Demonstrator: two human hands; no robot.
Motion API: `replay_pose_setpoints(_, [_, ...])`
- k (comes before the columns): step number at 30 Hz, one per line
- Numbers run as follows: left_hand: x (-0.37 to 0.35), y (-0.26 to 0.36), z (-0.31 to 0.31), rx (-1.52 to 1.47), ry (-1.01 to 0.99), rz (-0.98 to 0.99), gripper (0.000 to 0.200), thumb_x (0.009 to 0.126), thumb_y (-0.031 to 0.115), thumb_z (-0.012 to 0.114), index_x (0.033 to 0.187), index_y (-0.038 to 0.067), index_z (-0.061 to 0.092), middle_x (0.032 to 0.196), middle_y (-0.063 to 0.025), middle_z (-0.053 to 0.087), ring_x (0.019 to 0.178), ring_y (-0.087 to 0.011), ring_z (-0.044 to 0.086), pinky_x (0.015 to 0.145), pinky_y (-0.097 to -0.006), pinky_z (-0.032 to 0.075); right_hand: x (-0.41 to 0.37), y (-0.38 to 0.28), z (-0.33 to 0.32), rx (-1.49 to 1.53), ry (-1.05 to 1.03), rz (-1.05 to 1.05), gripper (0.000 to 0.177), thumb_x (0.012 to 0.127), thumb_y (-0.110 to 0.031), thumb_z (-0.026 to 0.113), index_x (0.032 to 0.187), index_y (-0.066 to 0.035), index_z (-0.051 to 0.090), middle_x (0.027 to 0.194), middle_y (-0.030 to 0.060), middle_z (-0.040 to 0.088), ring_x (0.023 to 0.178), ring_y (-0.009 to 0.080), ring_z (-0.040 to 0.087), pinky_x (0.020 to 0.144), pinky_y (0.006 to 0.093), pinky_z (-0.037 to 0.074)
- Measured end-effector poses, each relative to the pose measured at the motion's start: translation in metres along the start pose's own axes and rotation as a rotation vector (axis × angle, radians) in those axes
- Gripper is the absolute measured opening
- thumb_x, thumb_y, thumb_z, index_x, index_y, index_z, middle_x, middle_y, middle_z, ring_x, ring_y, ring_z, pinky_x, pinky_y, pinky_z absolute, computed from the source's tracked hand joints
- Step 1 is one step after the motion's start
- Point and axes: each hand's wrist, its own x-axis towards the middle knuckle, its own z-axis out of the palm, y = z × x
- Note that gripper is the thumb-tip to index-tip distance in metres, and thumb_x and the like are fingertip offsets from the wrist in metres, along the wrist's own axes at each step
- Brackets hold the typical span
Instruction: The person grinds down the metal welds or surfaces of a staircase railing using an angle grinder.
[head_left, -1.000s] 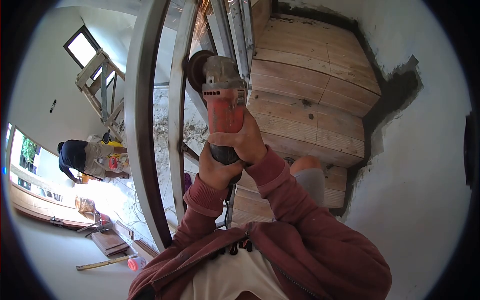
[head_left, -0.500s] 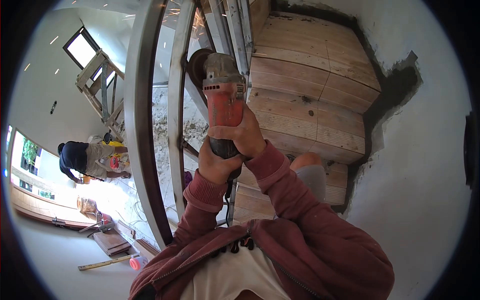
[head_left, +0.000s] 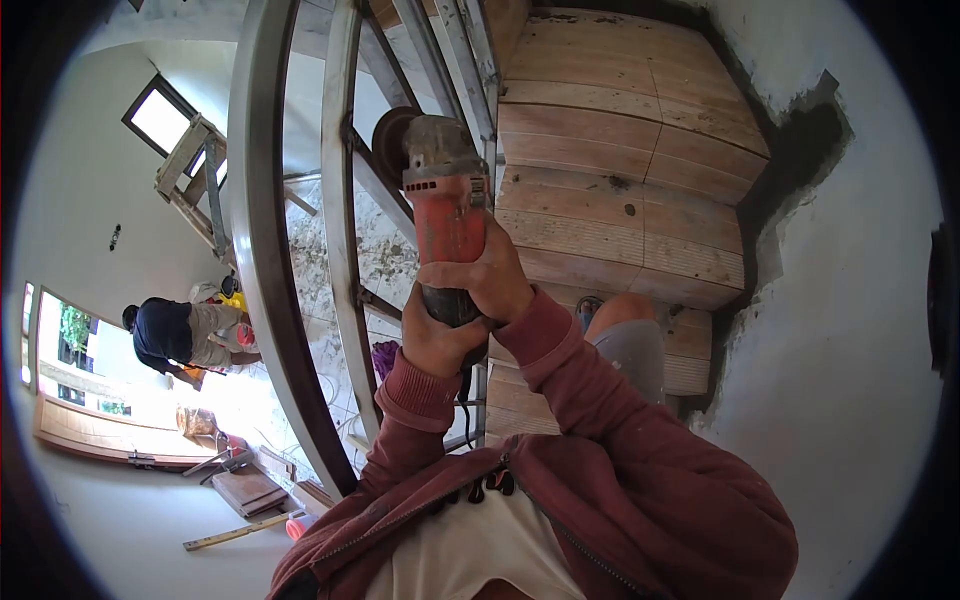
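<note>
While both hands stay off everything else, the grinder (head_left: 450,222) sits in front of the chest, head pointing away from the body, just right of the metal railing in view. Right hand (head_left: 490,278) is wrapped round the red body's lower part, thumb across the front. Left hand (head_left: 430,335) is lower, clasped round the dark rear end, just below the right. Grip is firm on both, as far as the fingers show; the undersides are hidden.

Disc (head_left: 391,142) is on the left side of the grinder head, edge-on toward a thin post (head_left: 338,200) of the railing. It overlaps a slanted bar (head_left: 380,185) in view; can't tell if it touches. Thick rail (head_left: 262,220) runs further left, more bars beyond the head. Cord (head_left: 464,395) hangs below the left hand.

Right of the railing: wooden steps (head_left: 575,235) with a few dark spots, dark cement strip (head_left: 805,170) along the wall (head_left: 840,370). Bare knee (head_left: 628,308) shows beside the right sleeve.

Left, past the railing: a co-worker (head_left: 163,330) bent over, wooden trestle (head_left: 185,160) near the window, stacked boards (head_left: 248,490) and a yellow measuring stick (head_left: 235,532) lower down.
</note>
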Motion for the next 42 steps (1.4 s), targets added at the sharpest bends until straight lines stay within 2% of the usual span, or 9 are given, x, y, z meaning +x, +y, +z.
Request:
replay_pose_setpoints(3, [-0.002,0.007,0.0,0.031,0.023,0.018,0.07,0.06,0.005,0.075,0.121,-0.004,0.041,0.11,-0.0152,0.058,0.098,-0.0219,0.062,0.083,-0.0324,0.052,0.001,-0.006,0.004,0.089,-0.042,0.068,0.057,0.061,-0.012,0.081,0.109,-0.001,0.051,0.095,0.0053,0.058,0.084,0.0146,0.057,0.078,0.0291,0.049])
replay_pose_setpoints(13, [0.003,0.011,-0.003,-0.051,0.04,0.049,0.068,0.06,0.005,0.074,0.119,-0.004,0.042,0.106,-0.0135,0.058,0.093,-0.02,0.062,0.081,-0.0317,0.053,0.01,-0.017,0.008,0.004,-0.061,0.015,0.055,0.062,-0.012,0.079,0.109,-0.001,0.052,0.095,0.0043,0.057,0.085,0.0141,0.056,0.077,0.0284,0.048])
replay_pose_setpoints(16, [0.003,0.004,-0.008,0.073,0.055,0.065,0.067,0.059,0.006,0.074,0.118,-0.004,0.042,0.105,-0.0135,0.058,0.092,-0.0196,0.063,0.08,-0.0312,0.053,0.01,-0.02,0.011,0.048,-0.114,-0.001,0.057,0.062,-0.012,0.079,0.11,-0.001,0.051,0.095,0.0038,0.057,0.085,0.0141,0.056,0.077,0.0283,0.048])
replay_pose_setpoints(18, [0.003,0.01,-0.005,0.027,0.055,0.044,0.07,0.058,0.008,0.075,0.118,-0.005,0.042,0.104,-0.0135,0.059,0.091,-0.0196,0.063,0.079,-0.0315,0.053,0.01,-0.019,0.012,0.091,-0.063,0.007,0.056,0.062,-0.012,0.079,0.109,-0.001,0.052,0.094,0.0034,0.056,0.085,0.014,0.056,0.077,0.0281,0.048])
replay_pose_setpoints(34, [0.002,0.008,-0.007,0.018,0.04,0.043,0.071,0.057,0.011,0.077,0.118,-0.005,0.044,0.104,-0.0123,0.06,0.091,-0.0186,0.062,0.079,-0.0311,0.053,0.008,-0.022,0.015,0.067,-0.055,-0.007,0.054,0.062,-0.009,0.079,0.109,-0.002,0.052,0.095,0.0045,0.058,0.084,0.0145,0.057,0.078,0.0289,0.049])
replay_pose_setpoints(37, [0.0,0.009,-0.008,0.049,0.056,0.053,0.069,0.058,0.011,0.078,0.117,-0.005,0.045,0.102,-0.012,0.06,0.09,-0.0185,0.062,0.079,-0.0314,0.052,0.005,-0.022,0.017,0.07,-0.017,-0.075,0.054,0.062,-0.009,0.079,0.109,-0.002,0.052,0.096,0.0045,0.059,0.085,0.0149,0.058,0.078,0.0291,0.049])
replay_pose_setpoints(39, [-0.002,0.002,-0.008,0.028,0.015,-0.047,0.068,0.057,0.013,0.078,0.115,-0.005,0.047,0.101,-0.0122,0.061,0.088,-0.0192,0.063,0.078,-0.0318,0.052,-0.001,-0.021,0.011,-0.007,-0.008,0.053,0.056,0.062,-0.008,0.079,0.111,-0.002,0.052,0.096,0.0039,0.058,0.086,0.0148,0.057,0.079,0.029,0.049])
replay_pose_setpoints(42, [-0.008,-0.008,-0.004,0.014,0.008,0.028,0.068,0.055,0.016,0.08,0.111,-0.005,0.049,0.097,-0.0132,0.062,0.085,-0.0201,0.064,0.077,-0.032,0.053,-0.014,-0.011,0.005,0.061,0.068,0.058,0.062,0.058,-0.012,0.083,0.11,0.003,0.051,0.099,0.0088,0.06,0.088,0.0188,0.06,0.079,0.0309,0.05])
